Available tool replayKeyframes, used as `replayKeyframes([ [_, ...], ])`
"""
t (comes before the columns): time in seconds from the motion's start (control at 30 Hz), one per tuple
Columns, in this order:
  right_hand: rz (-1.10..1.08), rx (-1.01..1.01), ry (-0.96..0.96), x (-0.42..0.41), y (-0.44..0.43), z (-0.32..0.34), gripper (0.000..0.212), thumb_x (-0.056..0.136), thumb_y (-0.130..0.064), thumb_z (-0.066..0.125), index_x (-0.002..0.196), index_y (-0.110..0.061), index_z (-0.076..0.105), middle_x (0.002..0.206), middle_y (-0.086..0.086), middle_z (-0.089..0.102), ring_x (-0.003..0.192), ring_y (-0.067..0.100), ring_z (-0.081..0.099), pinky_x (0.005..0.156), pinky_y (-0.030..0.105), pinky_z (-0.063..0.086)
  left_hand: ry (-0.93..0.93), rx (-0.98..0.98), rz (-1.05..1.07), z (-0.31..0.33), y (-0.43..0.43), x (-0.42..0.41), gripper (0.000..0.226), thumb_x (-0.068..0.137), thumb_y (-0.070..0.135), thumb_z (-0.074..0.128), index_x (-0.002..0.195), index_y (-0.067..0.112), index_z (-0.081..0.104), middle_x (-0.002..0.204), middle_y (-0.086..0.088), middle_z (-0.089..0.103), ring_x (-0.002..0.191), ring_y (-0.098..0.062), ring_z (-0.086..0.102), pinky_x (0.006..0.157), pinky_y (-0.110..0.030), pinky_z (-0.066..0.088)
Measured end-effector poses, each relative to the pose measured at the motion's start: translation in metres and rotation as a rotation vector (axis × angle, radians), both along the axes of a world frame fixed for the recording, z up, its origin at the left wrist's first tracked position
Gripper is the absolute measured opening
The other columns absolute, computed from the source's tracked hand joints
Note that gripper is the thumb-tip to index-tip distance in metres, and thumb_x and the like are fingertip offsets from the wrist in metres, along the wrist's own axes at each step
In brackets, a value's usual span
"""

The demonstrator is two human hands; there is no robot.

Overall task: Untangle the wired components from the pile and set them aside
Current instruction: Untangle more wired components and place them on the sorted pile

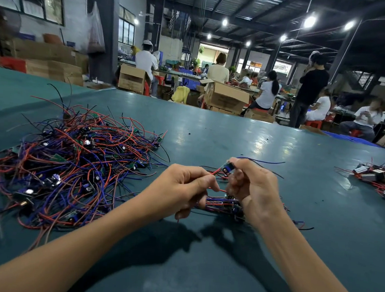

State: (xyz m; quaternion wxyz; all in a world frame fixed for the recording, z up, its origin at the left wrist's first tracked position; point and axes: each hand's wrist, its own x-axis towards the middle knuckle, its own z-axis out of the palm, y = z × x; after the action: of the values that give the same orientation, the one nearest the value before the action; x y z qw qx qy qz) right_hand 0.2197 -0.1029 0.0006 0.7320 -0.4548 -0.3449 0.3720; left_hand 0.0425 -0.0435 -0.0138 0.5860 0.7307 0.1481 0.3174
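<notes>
We hold one wired component (228,167) up btwn both hands, just over a small bundle (219,204) lying on the green table (234,131) near centre. Right hand (252,190) pinches the little blue body w/ thumb + fingertips; left hand (183,187) has fingers curled, clamped on its red wire (215,189). Our read: very light, body rigid but small and prob. fragile where the leads join. The leads are thin, floppy and snag-prone, so best hold is the body itself, w/ the other hand sliding along the lead, no yanking. Main pile (69,163) sits to the left, apart from the hands: a dense red/blue/black knot w/ green boards. Far right lies a separate group (379,180) of wired parts w/ silvery blocks. Only the bundle's own loose leads underneath could catch. Cardboard boxes (226,97) and seated workers (219,71) are beyond the table edge, out of the way.
</notes>
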Motion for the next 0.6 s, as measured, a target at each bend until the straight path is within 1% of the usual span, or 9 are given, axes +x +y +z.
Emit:
replayKeyframes([
  [0.07,0.127,-0.027,0.010,0.003,-0.002,0.001,0.012,0.083,-0.023,0.078,0.078,-0.013,0.074,0.061,0.001,0.054,0.053,0.016,0.052,0.046,0.028,0.044,-0.047,-0.015,-0.012,0.000,-0.003,0.001,0.025,0.105,0.016,0.051,0.094,0.004,0.071,0.061,-0.007,0.056,0.037,-0.012,0.029,0.035,-0.019,0.035],
  [0.13,0.272,-0.076,-0.038,0.002,-0.004,0.001,0.036,0.075,-0.042,0.083,0.090,-0.010,0.074,0.071,0.002,0.062,0.059,0.016,0.057,0.049,0.027,0.047,-0.105,-0.056,-0.010,0.002,-0.003,0.001,0.026,0.105,0.016,0.050,0.093,0.004,0.070,0.060,-0.007,0.054,0.035,-0.010,0.028,0.034,-0.019,0.034],
  [0.17,0.311,-0.083,-0.092,0.000,-0.003,-0.001,0.039,0.074,-0.044,0.082,0.092,-0.009,0.076,0.075,0.003,0.065,0.061,0.016,0.058,0.050,0.027,0.047,-0.125,-0.078,-0.004,0.003,-0.001,0.001,0.027,0.105,0.017,0.050,0.093,0.004,0.071,0.060,-0.008,0.054,0.034,-0.010,0.027,0.034,-0.019,0.034],
  [0.23,0.301,-0.059,-0.167,-0.006,-0.003,-0.005,0.032,0.081,-0.039,0.078,0.089,-0.008,0.079,0.076,0.006,0.068,0.061,0.016,0.056,0.051,0.026,0.045,-0.135,-0.094,0.008,0.004,0.001,0.000,0.027,0.104,0.017,0.050,0.094,0.005,0.071,0.060,-0.009,0.054,0.034,-0.010,0.027,0.033,-0.019,0.035],
  [0.27,0.258,-0.059,-0.161,-0.009,-0.001,-0.006,0.029,0.083,-0.036,0.078,0.088,-0.007,0.079,0.073,0.007,0.066,0.060,0.017,0.055,0.051,0.026,0.044,-0.127,-0.084,0.011,0.003,0.002,0.000,0.027,0.104,0.017,0.050,0.094,0.004,0.072,0.060,-0.009,0.054,0.035,-0.010,0.028,0.033,-0.020,0.036],
  [0.33,0.176,-0.073,-0.078,-0.010,0.000,-0.007,0.026,0.081,-0.033,0.079,0.085,-0.007,0.079,0.068,0.005,0.059,0.060,0.018,0.054,0.053,0.027,0.045,-0.092,-0.054,0.012,0.000,0.000,0.002,0.027,0.104,0.017,0.051,0.093,0.004,0.071,0.060,-0.009,0.056,0.035,-0.012,0.030,0.034,-0.021,0.039],
  [0.4,0.159,-0.073,0.037,-0.009,0.002,-0.007,0.019,0.082,-0.027,0.077,0.084,-0.008,0.080,0.066,0.002,0.059,0.058,0.016,0.056,0.057,0.027,0.048,-0.055,-0.037,-0.001,-0.004,-0.002,0.004,0.027,0.104,0.016,0.051,0.092,0.003,0.071,0.061,-0.010,0.058,0.035,-0.012,0.034,0.034,-0.023,0.042],
  [0.53,0.052,-0.072,0.181,-0.003,0.004,-0.003,0.015,0.086,-0.018,0.072,0.076,-0.010,0.081,0.066,0.001,0.064,0.053,0.011,0.059,0.047,0.022,0.047,0.019,-0.015,-0.056,-0.008,-0.006,0.006,0.027,0.104,0.016,0.052,0.093,0.001,0.071,0.065,-0.012,0.064,0.037,-0.017,0.049,0.037,-0.026,0.049],
  [0.6,-0.002,-0.061,0.231,0.002,0.004,-0.002,0.011,0.085,-0.016,0.073,0.080,-0.007,0.079,0.068,0.003,0.065,0.053,0.011,0.059,0.045,0.023,0.046,0.062,-0.004,-0.087,-0.009,-0.007,0.006,0.026,0.104,0.018,0.054,0.092,0.002,0.070,0.069,-0.012,0.068,0.041,-0.021,0.056,0.041,-0.028,0.051],
])
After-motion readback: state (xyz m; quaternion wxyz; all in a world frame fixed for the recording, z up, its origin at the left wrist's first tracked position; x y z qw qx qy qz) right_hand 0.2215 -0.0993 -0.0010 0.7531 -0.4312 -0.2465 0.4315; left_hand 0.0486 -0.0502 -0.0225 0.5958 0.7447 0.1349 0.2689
